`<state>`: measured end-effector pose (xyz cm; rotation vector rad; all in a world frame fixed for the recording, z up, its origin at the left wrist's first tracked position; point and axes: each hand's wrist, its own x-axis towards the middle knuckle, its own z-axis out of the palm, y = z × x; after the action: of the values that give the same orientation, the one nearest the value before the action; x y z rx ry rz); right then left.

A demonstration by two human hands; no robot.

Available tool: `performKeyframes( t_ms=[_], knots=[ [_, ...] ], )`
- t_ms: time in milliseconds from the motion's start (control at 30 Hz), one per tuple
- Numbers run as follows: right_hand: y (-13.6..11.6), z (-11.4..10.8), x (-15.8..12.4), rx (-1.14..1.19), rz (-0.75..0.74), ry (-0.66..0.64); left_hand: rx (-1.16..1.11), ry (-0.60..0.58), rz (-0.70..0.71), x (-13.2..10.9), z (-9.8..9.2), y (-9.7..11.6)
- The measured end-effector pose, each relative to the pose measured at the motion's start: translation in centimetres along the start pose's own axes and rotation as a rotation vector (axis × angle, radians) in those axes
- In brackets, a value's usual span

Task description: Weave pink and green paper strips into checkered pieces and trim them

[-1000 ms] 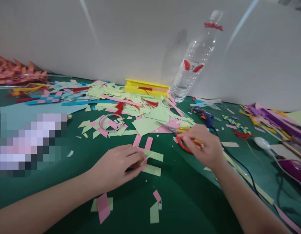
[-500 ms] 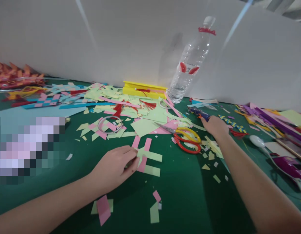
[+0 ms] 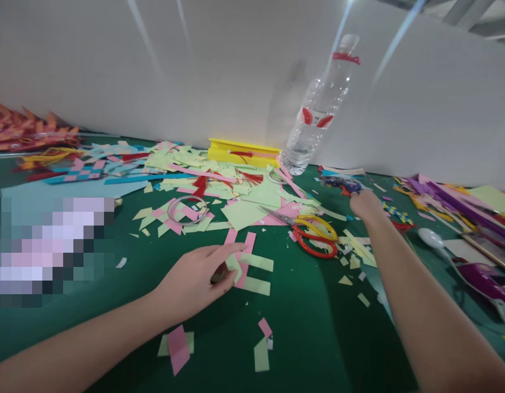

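My left hand [image 3: 197, 281] rests on the green mat and pinches the near edge of a small weave of pink and pale green paper strips [image 3: 250, 262]; the index finger lies stretched over it. My right hand [image 3: 365, 204] reaches far to the right and is closed round the rear of a blue glue gun [image 3: 340, 184], whose nozzle points left. Red and yellow scissors [image 3: 313, 234] lie between the two hands, untouched.
Paper scraps litter the green mat [image 3: 310, 327]. A pile of green and pink offcuts [image 3: 236, 191], a wire ring [image 3: 187, 210], a yellow box [image 3: 244, 150] and a clear bottle [image 3: 318, 114] stand behind. Purple strips and a purple device [image 3: 485, 278] lie right.
My right hand let go of the scissors and moved back and right to the glue gun. My left hand stayed on the weave, its index finger now stretched out.
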<state>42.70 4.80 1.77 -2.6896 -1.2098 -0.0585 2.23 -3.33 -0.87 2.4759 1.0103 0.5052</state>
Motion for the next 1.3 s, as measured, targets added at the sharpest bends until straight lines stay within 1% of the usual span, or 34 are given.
performKeyframes(
  t_ms=[100, 233, 300, 400, 467, 533, 667, 767, 867, 933, 1100, 1300],
  knots=[
    [-0.8, -1.1, -2.0, 0.064, -0.046, 0.06, -0.049, 0.019, 0.053, 0.0, -0.2, -0.1],
    [-2.0, -1.9, -6.4, 0.128, -0.158, 0.107, -0.132, -0.021, 0.045, 0.0, -0.7, 0.0],
    [-2.4, -1.8, -8.9, 0.158, -0.254, 0.154, -0.157, -0.031, 0.037, -0.1, -0.8, 0.0],
    [-2.6, -1.2, -12.1, 0.175, -0.397, 0.151, -0.208, -0.033, 0.019, -0.3, -0.8, -0.1],
    [-2.5, -0.8, -13.6, 0.163, -0.527, 0.21, -0.22, -0.028, 0.009, -0.4, -0.8, -0.3],
    [-2.3, -0.6, -14.6, 0.151, -0.694, 0.272, -0.193, -0.011, -0.004, -0.4, -0.8, -0.4],
    [-2.1, -0.6, -15.3, 0.17, -1.025, 0.341, -0.199, -0.019, -0.032, -0.4, -1.0, -0.5],
    [-2.0, -0.6, -15.3, 0.171, -1.184, 0.346, -0.271, -0.053, -0.04, -0.3, -1.3, -0.4],
    [-2.0, -0.3, -15.4, 0.168, -1.259, 0.357, -0.354, -0.082, -0.059, -0.2, -1.5, -0.3],
    [-2.0, -0.1, -15.4, 0.171, -1.306, 0.371, -0.372, -0.099, -0.086, -0.2, -1.6, -0.3],
    [-1.9, 0.2, -15.4, 0.16, -1.366, 0.377, -0.257, -0.093, -0.19, -0.1, -1.7, -0.4],
    [-1.9, 0.3, -15.5, 0.14, -1.417, 0.383, -0.28, -0.09, -0.21, -0.1, -1.6, -0.5]
  ],
)
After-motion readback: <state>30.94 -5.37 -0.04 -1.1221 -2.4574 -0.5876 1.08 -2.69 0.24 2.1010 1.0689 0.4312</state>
